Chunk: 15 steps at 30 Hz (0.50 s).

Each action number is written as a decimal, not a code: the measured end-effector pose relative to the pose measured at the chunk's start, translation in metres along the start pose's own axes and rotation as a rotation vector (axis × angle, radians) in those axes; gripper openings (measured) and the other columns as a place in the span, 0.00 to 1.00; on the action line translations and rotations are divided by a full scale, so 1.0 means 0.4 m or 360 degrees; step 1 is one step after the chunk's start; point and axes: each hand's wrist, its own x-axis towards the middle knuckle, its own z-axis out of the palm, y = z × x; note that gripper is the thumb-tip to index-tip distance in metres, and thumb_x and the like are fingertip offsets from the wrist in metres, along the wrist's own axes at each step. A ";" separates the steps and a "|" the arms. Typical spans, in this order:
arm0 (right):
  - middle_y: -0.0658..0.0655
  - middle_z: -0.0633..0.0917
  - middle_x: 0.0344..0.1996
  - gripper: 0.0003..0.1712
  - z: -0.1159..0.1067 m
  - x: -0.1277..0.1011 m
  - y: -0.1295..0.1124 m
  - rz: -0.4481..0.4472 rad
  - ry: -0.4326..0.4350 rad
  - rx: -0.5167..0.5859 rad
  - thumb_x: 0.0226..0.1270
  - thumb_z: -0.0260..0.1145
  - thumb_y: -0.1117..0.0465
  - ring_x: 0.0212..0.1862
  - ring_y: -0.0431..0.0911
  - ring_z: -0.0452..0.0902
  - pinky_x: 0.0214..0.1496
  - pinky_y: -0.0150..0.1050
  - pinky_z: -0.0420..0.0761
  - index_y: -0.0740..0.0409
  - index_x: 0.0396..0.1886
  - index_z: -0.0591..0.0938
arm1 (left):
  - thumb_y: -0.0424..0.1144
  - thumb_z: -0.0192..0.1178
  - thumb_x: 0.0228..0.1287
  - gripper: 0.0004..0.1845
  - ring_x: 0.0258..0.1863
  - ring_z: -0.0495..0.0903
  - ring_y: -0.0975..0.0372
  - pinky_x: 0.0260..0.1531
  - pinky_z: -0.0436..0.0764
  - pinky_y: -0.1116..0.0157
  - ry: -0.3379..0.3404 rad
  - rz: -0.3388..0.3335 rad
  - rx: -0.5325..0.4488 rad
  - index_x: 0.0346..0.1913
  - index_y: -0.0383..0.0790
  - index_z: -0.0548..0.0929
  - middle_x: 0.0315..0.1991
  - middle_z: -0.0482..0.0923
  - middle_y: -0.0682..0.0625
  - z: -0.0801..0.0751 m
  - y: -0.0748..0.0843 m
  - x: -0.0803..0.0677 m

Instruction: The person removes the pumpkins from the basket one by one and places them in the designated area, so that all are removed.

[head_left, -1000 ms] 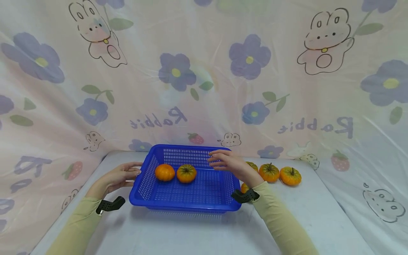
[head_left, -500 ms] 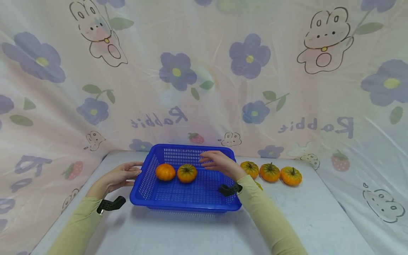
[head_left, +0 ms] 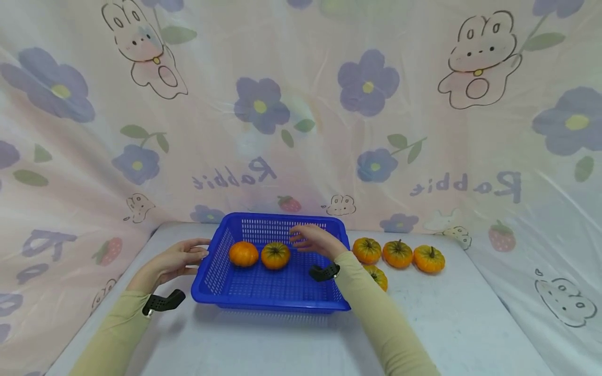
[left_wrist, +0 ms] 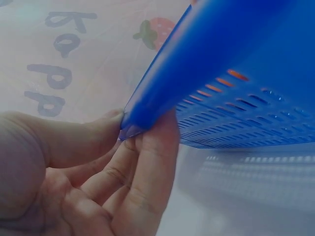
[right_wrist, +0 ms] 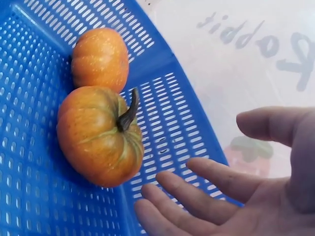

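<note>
A: Head view looks forward and down over the worktop (head_left: pixel 291 339) from behind both hands; the whole blue basket (head_left: pixel 263 292) shows.

B: Left wrist view?

A: Close under the basket's rim (left_wrist: pixel 162 83). Right wrist view looks past the right hand (right_wrist: pixel 256 196) into that same basket (right_wrist: pixel 29 196).

Left hand (head_left: pixel 175 260) pinches with thumb and fingers; right hand (head_left: pixel 316 241) hovers, fingers relaxed

Left hand (left_wrist: pixel 88 172) pinches the blue basket (left_wrist: pixel 236 73) at its rim corner, thumb on top, fingers (left_wrist: pixel 147 167) beneath; slotted wall runs right of the grip, patterned cloth (left_wrist: pixel 64 54) behind the basket
</note>
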 end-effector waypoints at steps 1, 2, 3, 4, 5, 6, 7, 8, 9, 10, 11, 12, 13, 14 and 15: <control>0.72 0.69 0.62 0.28 0.003 0.003 0.001 0.0011 0.0001 -0.0012 0.76 0.50 0.54 0.63 0.65 0.65 0.65 0.56 0.65 0.69 0.67 0.66 | 0.39 0.52 0.73 0.34 0.47 0.80 0.53 0.49 0.79 0.52 0.0005 -0.0002 -0.0001 0.73 0.30 0.50 0.53 0.76 0.40 0.000 0.000 0.000; 0.72 0.69 0.63 0.28 0.005 0.006 0.002 0.0018 0.0001 -0.0023 0.76 0.50 0.54 0.63 0.65 0.65 0.65 0.56 0.65 0.69 0.67 0.67 | 0.39 0.51 0.73 0.34 0.46 0.80 0.53 0.49 0.79 0.53 0.0006 -0.0002 -0.0002 0.73 0.30 0.50 0.53 0.76 0.40 -0.001 -0.001 0.000; 0.72 0.69 0.62 0.28 0.007 0.009 0.002 0.0020 0.0005 -0.0037 0.76 0.51 0.54 0.63 0.64 0.66 0.65 0.56 0.65 0.68 0.66 0.67 | 0.38 0.51 0.73 0.34 0.46 0.80 0.53 0.48 0.80 0.53 0.0006 -0.0002 -0.0005 0.73 0.30 0.50 0.52 0.76 0.40 -0.002 -0.001 0.000; 0.71 0.70 0.62 0.28 0.009 0.012 0.002 0.0023 0.0007 -0.0055 0.75 0.51 0.55 0.63 0.64 0.66 0.65 0.56 0.66 0.68 0.66 0.67 | 0.38 0.51 0.73 0.34 0.46 0.80 0.53 0.48 0.80 0.53 0.0006 -0.0001 -0.0008 0.73 0.30 0.50 0.52 0.77 0.40 -0.002 -0.002 0.001; 0.71 0.70 0.62 0.28 0.011 0.015 0.002 0.0026 0.0007 -0.0065 0.75 0.51 0.55 0.63 0.64 0.66 0.65 0.56 0.66 0.68 0.67 0.67 | 0.38 0.51 0.73 0.33 0.46 0.80 0.53 0.48 0.80 0.53 0.0007 -0.0002 -0.0012 0.73 0.30 0.50 0.52 0.77 0.41 -0.003 -0.002 0.002; 0.71 0.70 0.62 0.28 0.012 0.018 0.002 0.0027 0.0018 -0.0078 0.75 0.52 0.55 0.63 0.64 0.66 0.64 0.55 0.66 0.67 0.66 0.68 | 0.38 0.51 0.73 0.33 0.45 0.80 0.53 0.48 0.80 0.54 0.0009 -0.0001 -0.0014 0.73 0.30 0.50 0.52 0.77 0.41 -0.003 -0.001 0.003; 0.71 0.70 0.62 0.28 0.013 0.021 0.002 0.0032 0.0024 -0.0084 0.75 0.52 0.55 0.63 0.64 0.66 0.64 0.55 0.67 0.68 0.67 0.68 | 0.38 0.51 0.73 0.34 0.45 0.80 0.53 0.47 0.80 0.54 0.0012 -0.0002 -0.0015 0.73 0.30 0.50 0.51 0.77 0.41 -0.003 -0.001 0.003; 0.70 0.70 0.62 0.28 0.013 0.025 0.003 0.0042 0.0032 -0.0079 0.75 0.52 0.55 0.63 0.63 0.66 0.64 0.55 0.66 0.67 0.67 0.68 | 0.38 0.51 0.73 0.34 0.45 0.80 0.53 0.47 0.80 0.54 0.0012 -0.0004 -0.0015 0.73 0.30 0.50 0.51 0.77 0.41 -0.003 -0.001 0.004; 0.70 0.70 0.62 0.28 0.013 0.029 0.004 0.0050 0.0037 -0.0084 0.74 0.52 0.55 0.63 0.63 0.66 0.64 0.54 0.67 0.68 0.67 0.68 | 0.38 0.51 0.73 0.34 0.45 0.80 0.53 0.47 0.80 0.54 0.0014 -0.0007 -0.0015 0.73 0.30 0.49 0.51 0.77 0.41 -0.003 -0.001 0.004; 0.70 0.70 0.62 0.28 0.013 0.033 0.004 0.0060 0.0042 -0.0085 0.74 0.52 0.55 0.63 0.63 0.66 0.64 0.54 0.67 0.68 0.67 0.67 | 0.38 0.52 0.73 0.34 0.45 0.80 0.53 0.47 0.80 0.54 0.0016 -0.0010 -0.0014 0.73 0.30 0.50 0.51 0.77 0.41 -0.002 -0.001 0.005; 0.70 0.71 0.62 0.28 0.013 0.036 0.006 0.0062 0.0049 -0.0090 0.74 0.52 0.54 0.63 0.63 0.66 0.64 0.54 0.67 0.68 0.67 0.68 | 0.38 0.52 0.73 0.34 0.45 0.80 0.53 0.47 0.80 0.54 0.0018 -0.0013 -0.0015 0.73 0.30 0.50 0.51 0.77 0.41 -0.002 -0.001 0.005; 0.70 0.71 0.62 0.28 0.013 0.040 0.008 0.0072 0.0060 -0.0085 0.74 0.53 0.54 0.63 0.63 0.66 0.64 0.54 0.67 0.68 0.66 0.68 | 0.38 0.52 0.73 0.34 0.45 0.80 0.53 0.47 0.80 0.54 0.0019 -0.0014 -0.0015 0.73 0.30 0.50 0.52 0.77 0.40 -0.002 -0.002 0.005; 0.70 0.71 0.61 0.28 0.013 0.043 0.009 0.0083 0.0066 -0.0084 0.74 0.53 0.54 0.63 0.63 0.66 0.64 0.54 0.67 0.68 0.66 0.68 | 0.38 0.52 0.73 0.34 0.45 0.80 0.53 0.47 0.80 0.54 0.0020 -0.0015 -0.0014 0.73 0.30 0.50 0.52 0.77 0.40 -0.001 -0.002 0.005; 0.70 0.71 0.61 0.28 0.012 0.046 0.011 0.0088 0.0073 -0.0096 0.74 0.53 0.54 0.63 0.63 0.67 0.64 0.54 0.67 0.68 0.65 0.69 | 0.38 0.51 0.73 0.34 0.46 0.80 0.53 0.48 0.80 0.54 0.0020 -0.0016 -0.0019 0.73 0.30 0.50 0.52 0.77 0.40 -0.001 -0.002 0.006; 0.70 0.72 0.61 0.28 0.012 0.049 0.013 0.0091 0.0077 -0.0113 0.74 0.53 0.55 0.62 0.63 0.67 0.64 0.54 0.67 0.69 0.65 0.69 | 0.38 0.51 0.73 0.34 0.46 0.80 0.53 0.48 0.80 0.53 0.0020 -0.0018 -0.0022 0.73 0.30 0.50 0.52 0.76 0.40 0.000 -0.003 0.006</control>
